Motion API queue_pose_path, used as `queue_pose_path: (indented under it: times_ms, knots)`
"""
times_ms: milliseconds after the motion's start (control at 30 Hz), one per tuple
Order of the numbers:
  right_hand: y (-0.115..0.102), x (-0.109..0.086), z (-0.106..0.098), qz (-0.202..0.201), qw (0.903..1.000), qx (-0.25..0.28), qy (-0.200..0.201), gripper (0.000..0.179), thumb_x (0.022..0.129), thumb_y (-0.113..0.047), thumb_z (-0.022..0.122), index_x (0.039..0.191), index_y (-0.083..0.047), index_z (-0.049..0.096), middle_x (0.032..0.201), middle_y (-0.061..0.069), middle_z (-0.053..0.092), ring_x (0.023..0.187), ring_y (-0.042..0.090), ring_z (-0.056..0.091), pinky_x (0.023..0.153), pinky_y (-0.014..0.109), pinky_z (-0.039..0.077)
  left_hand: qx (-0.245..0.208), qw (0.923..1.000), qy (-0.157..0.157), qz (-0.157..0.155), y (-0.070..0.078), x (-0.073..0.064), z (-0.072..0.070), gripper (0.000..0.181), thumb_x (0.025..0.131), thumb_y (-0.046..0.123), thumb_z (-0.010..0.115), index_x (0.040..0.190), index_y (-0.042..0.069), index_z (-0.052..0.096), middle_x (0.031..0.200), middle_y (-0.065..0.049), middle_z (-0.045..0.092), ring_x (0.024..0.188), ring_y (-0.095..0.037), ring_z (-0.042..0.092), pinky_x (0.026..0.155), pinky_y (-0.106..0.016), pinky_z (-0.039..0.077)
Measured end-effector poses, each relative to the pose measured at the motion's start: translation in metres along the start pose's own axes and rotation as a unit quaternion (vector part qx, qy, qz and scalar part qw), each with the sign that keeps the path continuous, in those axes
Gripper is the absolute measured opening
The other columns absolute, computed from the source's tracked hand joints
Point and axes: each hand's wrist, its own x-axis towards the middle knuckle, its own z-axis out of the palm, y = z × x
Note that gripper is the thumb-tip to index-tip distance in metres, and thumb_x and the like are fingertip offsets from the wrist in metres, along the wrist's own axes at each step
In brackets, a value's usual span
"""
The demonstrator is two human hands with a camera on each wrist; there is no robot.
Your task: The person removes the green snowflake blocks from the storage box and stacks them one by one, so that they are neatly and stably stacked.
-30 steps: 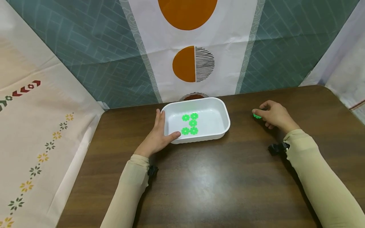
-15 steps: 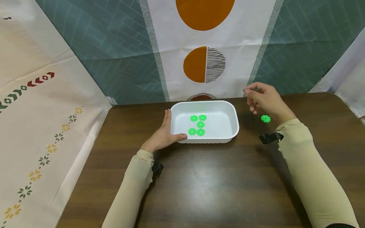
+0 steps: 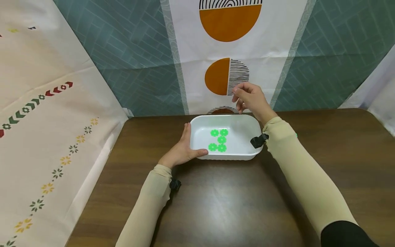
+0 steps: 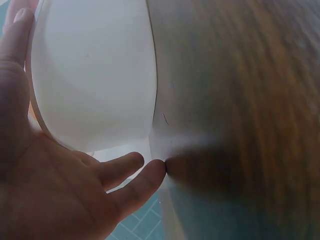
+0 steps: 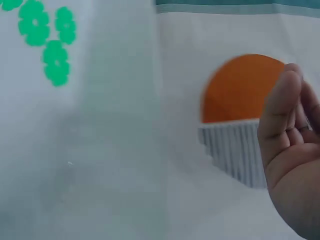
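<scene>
At mid-frame, green pieces [image 3: 221,139] were contained in a white tray [image 3: 240,139] touched by the spread left hand [image 3: 182,148], while the right hand [image 3: 252,100] was pinched together, anything between its fingertips hidden, and the pieces might be dislodged if its black wrist device [image 3: 259,141] were dipped.

The head view looks forward and down over the table [image 3: 222,206]. The left wrist view faces the white tray [image 4: 95,75] up close; the right wrist view catches green pieces [image 5: 53,71], which the head view shares from farther back.
</scene>
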Motion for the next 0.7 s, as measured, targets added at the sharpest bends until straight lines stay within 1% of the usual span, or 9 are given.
queue_pose_path:
  times_ms: [67,200,300,400,433,500,600,633,700]
  knots:
    - [0.010,0.007,0.009,0.011,0.9999,-0.003,-0.011,0.019,0.100,-0.024,0.065,0.101,-0.004,0.064,0.081,0.012,0.063,0.053,0.021,0.056,0.051,0.030,0.053,-0.001,1.0000,-0.001,0.000,0.000,0.000,0.002,0.130,0.083,0.055,0.079,0.160,0.010,-0.015,0.167,-0.006,-0.019,0.152,-0.032,0.007,0.117,-0.048,0.022]
    - [0.033,0.014,0.025,0.044,0.9958,-0.045,-0.066,0.022,0.100,-0.027,0.067,0.102,-0.005,0.065,0.075,0.013,0.061,0.054,0.022,0.057,0.053,0.032,0.054,-0.003,1.0000,-0.002,-0.003,0.000,0.001,0.004,0.128,0.084,0.054,0.078,0.161,0.012,-0.015,0.167,-0.006,-0.019,0.151,-0.032,0.010,0.117,-0.048,0.023]
    - [0.047,0.017,0.036,0.074,0.9852,-0.098,-0.120,0.032,0.099,-0.032,0.069,0.107,-0.002,0.065,0.071,0.014,0.061,0.054,0.023,0.056,0.055,0.035,0.054,-0.002,1.0000,0.000,-0.003,-0.001,0.001,0.003,0.126,0.086,0.051,0.078,0.160,0.012,-0.016,0.167,-0.008,-0.019,0.151,-0.033,0.010,0.117,-0.048,0.023]
    - [0.056,0.017,0.044,0.093,0.9695,-0.162,-0.159,0.035,0.096,-0.035,0.071,0.108,-0.002,0.068,0.070,0.013,0.061,0.056,0.024,0.056,0.055,0.038,0.054,-0.003,1.0000,0.005,-0.001,-0.002,0.000,0.000,0.125,0.086,0.050,0.078,0.160,0.012,-0.015,0.167,-0.010,-0.018,0.151,-0.035,0.012,0.116,-0.049,0.024]
    - [0.057,0.015,0.046,0.098,0.9622,-0.188,-0.171,0.034,0.096,-0.035,0.072,0.109,-0.003,0.068,0.069,0.012,0.061,0.057,0.024,0.057,0.056,0.038,0.054,-0.003,1.0000,0.005,-0.002,-0.002,0.000,0.000,0.125,0.086,0.050,0.078,0.161,0.012,-0.015,0.167,-0.010,-0.018,0.151,-0.035,0.013,0.116,-0.050,0.025]
    - [0.059,0.013,0.048,0.109,0.9434,-0.242,-0.199,0.029,0.095,-0.032,0.074,0.109,-0.007,0.070,0.069,0.011,0.062,0.058,0.023,0.057,0.056,0.036,0.053,-0.003,1.0000,0.005,-0.002,-0.001,-0.001,0.000,0.126,0.085,0.050,0.079,0.160,0.012,-0.015,0.167,-0.010,-0.018,0.150,-0.035,0.013,0.115,-0.050,0.025]
    - [0.063,0.010,0.051,0.120,0.9086,-0.318,-0.243,0.025,0.094,-0.026,0.075,0.113,-0.011,0.070,0.068,0.009,0.061,0.057,0.021,0.055,0.055,0.033,0.050,0.001,1.0000,0.001,-0.002,-0.003,0.000,0.000,0.127,0.085,0.053,0.078,0.160,0.011,-0.015,0.167,-0.011,-0.018,0.151,-0.036,0.011,0.115,-0.051,0.025]
    - [0.064,0.010,0.051,0.117,0.8965,-0.344,-0.254,0.025,0.093,-0.024,0.075,0.114,-0.011,0.070,0.071,0.009,0.061,0.057,0.021,0.055,0.055,0.033,0.049,0.004,1.0000,0.000,-0.003,-0.003,0.000,0.001,0.127,0.085,0.054,0.077,0.160,0.011,-0.016,0.167,-0.010,-0.018,0.151,-0.035,0.010,0.115,-0.051,0.024]
    - [0.066,0.010,0.052,0.093,0.8758,-0.392,-0.265,0.026,0.092,-0.020,0.076,0.116,-0.011,0.070,0.082,0.008,0.064,0.066,0.021,0.055,0.063,0.033,0.048,0.006,1.0000,0.000,-0.001,-0.003,0.000,0.001,0.128,0.085,0.056,0.077,0.160,0.011,-0.016,0.167,-0.010,-0.018,0.151,-0.035,0.010,0.116,-0.051,0.024]
